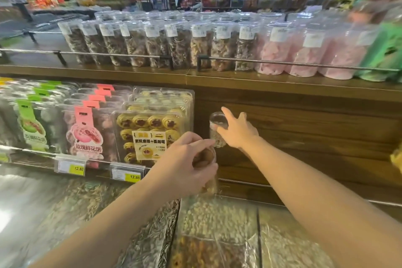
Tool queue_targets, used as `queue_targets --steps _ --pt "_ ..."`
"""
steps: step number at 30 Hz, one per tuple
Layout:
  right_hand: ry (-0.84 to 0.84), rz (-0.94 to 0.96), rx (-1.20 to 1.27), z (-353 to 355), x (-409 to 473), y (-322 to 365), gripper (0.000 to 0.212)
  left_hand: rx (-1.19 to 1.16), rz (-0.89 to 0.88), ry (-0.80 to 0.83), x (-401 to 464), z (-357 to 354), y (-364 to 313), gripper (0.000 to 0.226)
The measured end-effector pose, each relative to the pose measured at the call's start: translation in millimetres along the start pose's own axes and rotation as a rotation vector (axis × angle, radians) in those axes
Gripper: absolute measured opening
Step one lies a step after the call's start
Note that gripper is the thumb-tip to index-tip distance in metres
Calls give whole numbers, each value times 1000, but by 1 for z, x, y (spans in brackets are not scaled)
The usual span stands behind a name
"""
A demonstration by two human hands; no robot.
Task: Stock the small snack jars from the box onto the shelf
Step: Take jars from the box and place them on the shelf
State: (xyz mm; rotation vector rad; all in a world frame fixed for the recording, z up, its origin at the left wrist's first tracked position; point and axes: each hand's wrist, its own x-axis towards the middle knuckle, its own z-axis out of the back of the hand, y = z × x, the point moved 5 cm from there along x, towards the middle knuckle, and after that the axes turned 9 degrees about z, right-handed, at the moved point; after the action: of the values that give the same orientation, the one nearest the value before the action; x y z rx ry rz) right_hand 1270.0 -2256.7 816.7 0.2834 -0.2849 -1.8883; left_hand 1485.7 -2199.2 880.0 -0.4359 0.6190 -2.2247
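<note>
Centre of frame: the right hand (236, 131) grips a small clear cylindrical plastic jar (217, 129) of pale snacks, index finger extended, against the dark wood-grain shelf (304, 128) panel. Just below left, the left hand (187, 163), fingers curled, holds a second transparent jar (210, 172) of brown cookies.

Two small clear snack jars, one upright jar (218, 130) against the wooden shelf (304, 132) panel, the second jar (207, 172) lower, mostly hidden.
</note>
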Motion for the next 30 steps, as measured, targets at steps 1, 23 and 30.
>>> queue_targets --steps 1,23,30 --pt "1 13 -30 5 -11 -6 74 -2 0 2 5 -3 0 55" --pt "-92 -40 -217 105 -169 -52 68 85 161 58 106 -64 5 65" --pt "-87 -96 -193 90 -196 -32 70 113 54 40 46 -8 -15 54"
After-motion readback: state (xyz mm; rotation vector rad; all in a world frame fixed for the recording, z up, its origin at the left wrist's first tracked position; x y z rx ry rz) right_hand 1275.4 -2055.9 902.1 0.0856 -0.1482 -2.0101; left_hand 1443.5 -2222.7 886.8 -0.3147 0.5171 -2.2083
